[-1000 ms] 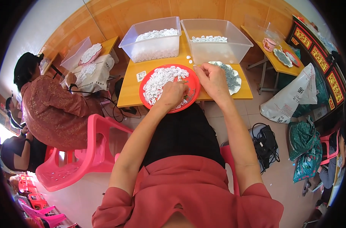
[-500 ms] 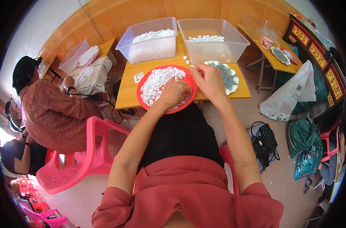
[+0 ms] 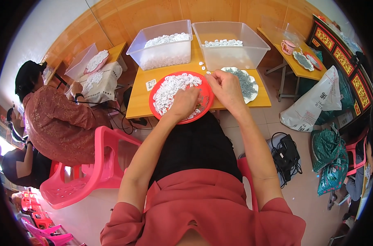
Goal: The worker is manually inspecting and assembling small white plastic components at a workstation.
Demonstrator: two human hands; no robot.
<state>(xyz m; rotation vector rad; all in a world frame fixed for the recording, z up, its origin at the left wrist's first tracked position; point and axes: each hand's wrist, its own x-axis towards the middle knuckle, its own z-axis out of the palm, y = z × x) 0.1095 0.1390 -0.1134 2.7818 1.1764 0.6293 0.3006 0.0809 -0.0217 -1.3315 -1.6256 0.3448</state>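
Observation:
A round red plate [image 3: 155, 110] at the table's near edge holds a heap of small white ring-like plastic pieces [image 3: 170, 91]. My left hand [image 3: 185, 102] is over its right part, fingers curled together and pointing down; their tips are partly hidden. By the plate's right rim, my right hand [image 3: 227, 87] is closed in a pinch, and what it grips is too small to make out. A few loose white pieces [image 3: 203, 68] lie on the wood just beyond its fingertips. Right of that hand, a white scalloped dish [image 3: 254, 91] carries many small grey pieces [image 3: 244, 84].
Two clear plastic bins [image 3: 166, 49] with white pieces stand at the back of the yellow table [image 3: 139, 96]. A pink chair [image 3: 98, 164] and a seated person [image 3: 63, 123] are at left. White sacking [image 3: 313, 102] and a black corded device [image 3: 287, 153] lie on the floor at right.
My left hand has curled its fingers more and shifted slightly on the plate. The right hand keeps its pinch at nearly the same spot. The whole view has shifted a little.

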